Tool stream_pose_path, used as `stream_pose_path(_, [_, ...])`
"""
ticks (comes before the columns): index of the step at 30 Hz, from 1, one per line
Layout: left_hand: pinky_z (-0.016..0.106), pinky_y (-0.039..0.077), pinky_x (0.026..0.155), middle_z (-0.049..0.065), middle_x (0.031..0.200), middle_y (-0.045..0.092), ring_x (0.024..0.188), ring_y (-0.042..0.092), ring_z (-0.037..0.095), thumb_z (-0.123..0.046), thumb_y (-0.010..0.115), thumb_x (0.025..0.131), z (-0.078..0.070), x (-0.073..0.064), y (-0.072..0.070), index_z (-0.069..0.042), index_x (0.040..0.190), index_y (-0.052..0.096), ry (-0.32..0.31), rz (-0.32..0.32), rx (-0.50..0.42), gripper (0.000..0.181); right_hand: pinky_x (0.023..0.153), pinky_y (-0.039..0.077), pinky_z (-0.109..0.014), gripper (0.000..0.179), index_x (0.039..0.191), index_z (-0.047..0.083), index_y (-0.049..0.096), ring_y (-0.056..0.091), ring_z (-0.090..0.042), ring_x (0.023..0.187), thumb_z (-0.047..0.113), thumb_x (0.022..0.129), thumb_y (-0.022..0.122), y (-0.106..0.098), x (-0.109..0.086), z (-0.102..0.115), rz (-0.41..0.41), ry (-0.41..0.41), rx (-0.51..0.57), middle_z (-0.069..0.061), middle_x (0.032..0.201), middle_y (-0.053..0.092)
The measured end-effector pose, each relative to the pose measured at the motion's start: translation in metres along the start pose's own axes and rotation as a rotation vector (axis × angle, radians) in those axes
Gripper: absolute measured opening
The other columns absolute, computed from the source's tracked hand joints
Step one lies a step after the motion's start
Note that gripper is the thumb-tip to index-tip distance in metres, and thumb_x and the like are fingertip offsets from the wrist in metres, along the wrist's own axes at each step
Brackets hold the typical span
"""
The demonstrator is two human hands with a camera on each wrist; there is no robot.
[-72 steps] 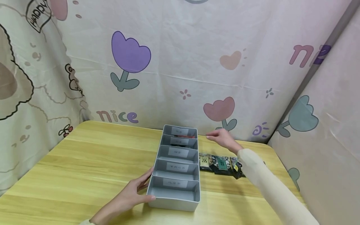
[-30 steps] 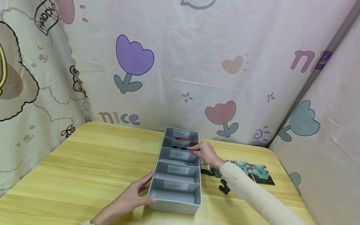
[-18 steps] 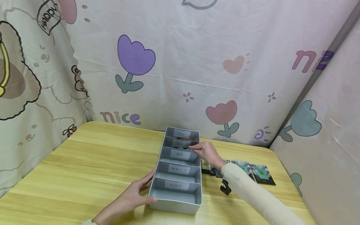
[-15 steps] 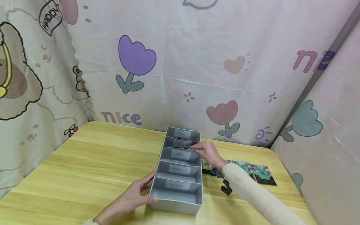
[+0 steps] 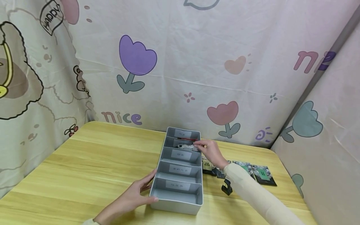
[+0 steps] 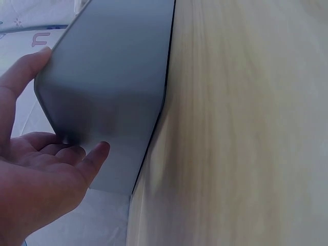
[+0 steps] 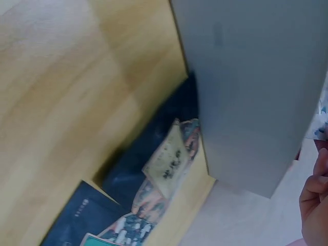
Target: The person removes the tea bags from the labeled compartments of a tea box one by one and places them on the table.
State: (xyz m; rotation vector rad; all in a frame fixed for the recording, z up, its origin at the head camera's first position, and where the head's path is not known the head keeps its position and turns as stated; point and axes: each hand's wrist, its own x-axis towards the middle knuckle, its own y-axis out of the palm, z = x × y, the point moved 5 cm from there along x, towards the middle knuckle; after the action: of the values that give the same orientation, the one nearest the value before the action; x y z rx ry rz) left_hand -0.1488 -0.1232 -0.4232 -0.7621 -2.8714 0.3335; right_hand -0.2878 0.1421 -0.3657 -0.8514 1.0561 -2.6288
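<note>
1. R hand (image 5: pixel 211 152): fingers pinched whitish patterned pkt (image 5: pixel 186 147) at 2nd comp. from back of grey box (image 5: pixel 175 207); depth inside unclear.
2. L hand (image 5: pixel 134 194) gripped box's near L corner, thumb at near rim, fingers vs. outer L side.
3. Red item (image 5: pixel 186 139) sat in rearmost comp.
4. Dark pkts (image 5: pixel 263 175) lay on worktop (image 5: pixel 98 162), R of box.

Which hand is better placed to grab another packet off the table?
Probably the right hand, once it releases the pinched packet: the loose packets lie on its side of the box. The left hand holds the opposite side.
</note>
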Motion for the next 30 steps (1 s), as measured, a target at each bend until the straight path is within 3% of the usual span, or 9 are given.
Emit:
stream_pose_path(4, [0.046,0.034,0.106,0.028,0.154,0.011,0.130,0.034,0.051,-0.014,0.071,0.087,0.000,0.000,0.000,0.001,0.153,0.016,0.003,-0.003,0.001,0.087,0.064,0.051,-0.029,0.011,0.098,0.007,0.075,0.061,-0.012,0.076,0.011,0.092,0.066,-0.006,0.004,0.002,-0.013,0.054,-0.008,0.000,0.088,0.072])
stream_pose_path(11, [0.048,0.033,0.106,0.029,0.154,0.011,0.130,0.033,0.052,-0.014,0.071,0.088,0.000,-0.001,0.000,0.001,0.153,0.015,-0.002,0.003,-0.011,0.087,0.063,0.049,-0.029,0.011,0.098,0.009,0.073,0.057,-0.012,0.076,0.015,0.093,0.065,-0.016,0.004,0.005,-0.045,0.060,0.007,0.002,0.084,0.069])
stream_pose_path(19, [0.053,0.031,0.105,0.028,0.154,0.010,0.131,0.032,0.052,-0.014,0.071,0.088,0.000,0.000,0.000,0.000,0.153,0.014,-0.011,0.010,-0.020,0.087,0.056,0.044,-0.025,0.008,0.093,0.009,0.072,0.055,-0.013,0.071,0.016,0.091,0.068,-0.039,0.003,0.014,-0.187,0.035,0.060,0.003,0.080,0.066])
stream_pose_path(30, [0.037,0.036,0.107,0.028,0.154,0.011,0.131,0.033,0.051,-0.014,0.071,0.087,-0.001,0.000,0.000,0.001,0.152,0.016,-0.003,0.006,-0.013,0.087,0.057,0.043,-0.022,0.014,0.094,0.005,0.071,0.057,-0.012,0.073,0.019,0.089,0.071,-0.056,-0.010,0.024,-0.273,0.110,0.231,-0.002,0.087,0.068])
